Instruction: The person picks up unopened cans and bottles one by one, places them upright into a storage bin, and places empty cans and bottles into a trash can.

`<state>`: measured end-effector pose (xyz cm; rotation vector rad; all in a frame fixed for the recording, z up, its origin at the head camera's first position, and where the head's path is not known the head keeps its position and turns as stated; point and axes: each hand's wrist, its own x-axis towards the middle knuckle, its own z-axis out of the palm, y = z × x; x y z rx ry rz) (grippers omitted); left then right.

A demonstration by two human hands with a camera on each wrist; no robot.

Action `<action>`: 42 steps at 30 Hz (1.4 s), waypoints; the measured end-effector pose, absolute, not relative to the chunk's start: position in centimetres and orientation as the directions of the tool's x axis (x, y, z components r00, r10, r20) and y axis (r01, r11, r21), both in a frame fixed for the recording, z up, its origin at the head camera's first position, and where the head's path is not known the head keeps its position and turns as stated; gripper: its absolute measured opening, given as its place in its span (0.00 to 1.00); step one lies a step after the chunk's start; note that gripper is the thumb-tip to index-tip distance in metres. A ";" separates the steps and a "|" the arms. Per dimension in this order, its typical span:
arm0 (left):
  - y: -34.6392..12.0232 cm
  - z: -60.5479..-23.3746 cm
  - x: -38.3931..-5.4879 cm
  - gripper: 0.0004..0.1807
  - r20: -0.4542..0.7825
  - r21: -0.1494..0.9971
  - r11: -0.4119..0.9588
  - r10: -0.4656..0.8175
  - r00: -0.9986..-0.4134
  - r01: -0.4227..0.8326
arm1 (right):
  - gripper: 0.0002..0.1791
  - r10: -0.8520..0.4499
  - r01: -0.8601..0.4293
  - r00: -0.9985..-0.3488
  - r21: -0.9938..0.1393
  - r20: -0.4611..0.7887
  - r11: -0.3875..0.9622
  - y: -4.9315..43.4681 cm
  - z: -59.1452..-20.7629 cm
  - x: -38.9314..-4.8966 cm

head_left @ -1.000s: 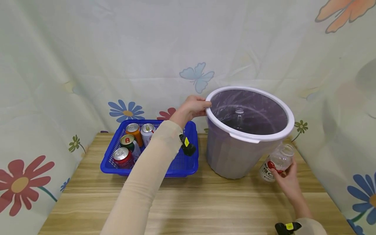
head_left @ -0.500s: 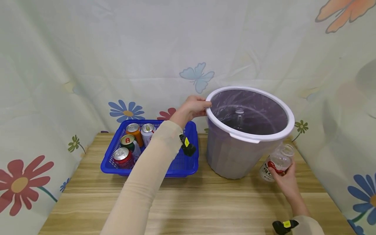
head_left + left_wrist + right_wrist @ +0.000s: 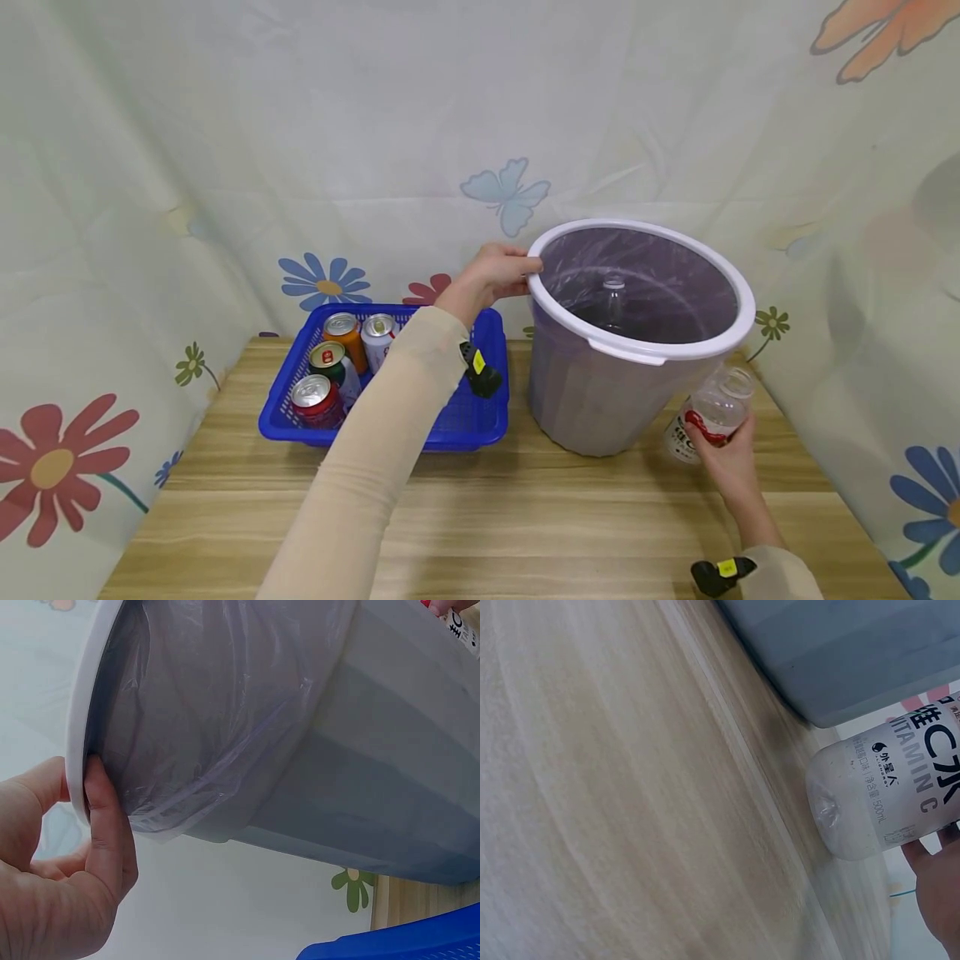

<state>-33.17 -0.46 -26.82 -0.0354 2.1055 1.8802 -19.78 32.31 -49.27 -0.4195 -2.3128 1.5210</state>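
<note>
My left hand [image 3: 495, 275] pinches the white rim of a grey bin [image 3: 585, 400] between thumb and fingers. A translucent liner [image 3: 225, 750] hangs folded over the rim, and inside stands a clear bottle [image 3: 613, 304], its lower part hard to make out. Right of the bin, my right hand [image 3: 731, 462] grips a clear, uncapped plastic bottle [image 3: 712, 412], tilted with its mouth up and away. The bottle's "Vitamin C" label [image 3: 922, 761] shows in the right wrist view. Its base is close to the tabletop; I cannot tell whether they touch.
A blue plastic basket [image 3: 468, 421] stands left of the bin, partly behind my left forearm. Several drink cans, among them a red can [image 3: 318, 404] and an orange can [image 3: 347, 342], stand in its left side. A patterned cloth [image 3: 375, 125] hangs behind the wooden table [image 3: 510, 533].
My right wrist has shifted slightly left, and the label on the gripped bottle has turned a little. The left hand has stayed on the bin's rim.
</note>
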 end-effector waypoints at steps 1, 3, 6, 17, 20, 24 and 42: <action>-0.5 -26.8 -33.2 0.20 -0.249 0.965 0.135 0.192 -0.949 -0.226 | 0.45 0.424 0.059 -0.898 -0.921 0.120 0.385 32.3 -49.3 -19.8; -0.5 -26.9 -33.2 0.20 -0.251 0.964 0.137 0.193 -0.949 -0.227 | 0.44 0.430 0.064 -0.894 -0.917 0.123 0.395 32.2 -49.2 -19.8; -0.4 -27.0 -33.3 0.19 -0.252 0.964 0.137 0.195 -0.948 -0.228 | 0.44 0.435 0.065 -0.891 -0.912 0.129 0.404 32.2 -49.1 -19.8; -0.4 -27.1 -33.3 0.21 -0.245 0.966 0.134 0.204 -0.948 -0.221 | 0.44 0.429 0.071 -0.892 -0.894 0.142 0.443 32.6 -48.9 -19.7; -0.5 -27.0 -33.3 0.21 -0.247 0.965 0.137 0.204 -0.947 -0.222 | 0.45 0.420 0.082 -0.897 -0.884 0.136 0.460 32.9 -48.8 -19.6; -0.5 -26.9 -33.2 0.21 -0.252 0.963 0.147 0.201 -0.947 -0.226 | 0.46 0.395 0.083 -0.911 -0.883 0.121 0.462 33.4 -48.5 -19.6; -0.7 -26.9 -33.3 0.21 -0.259 0.961 0.150 0.190 -0.947 -0.233 | 0.48 0.306 0.071 -0.945 -0.839 0.117 0.540 36.1 -47.3 -19.3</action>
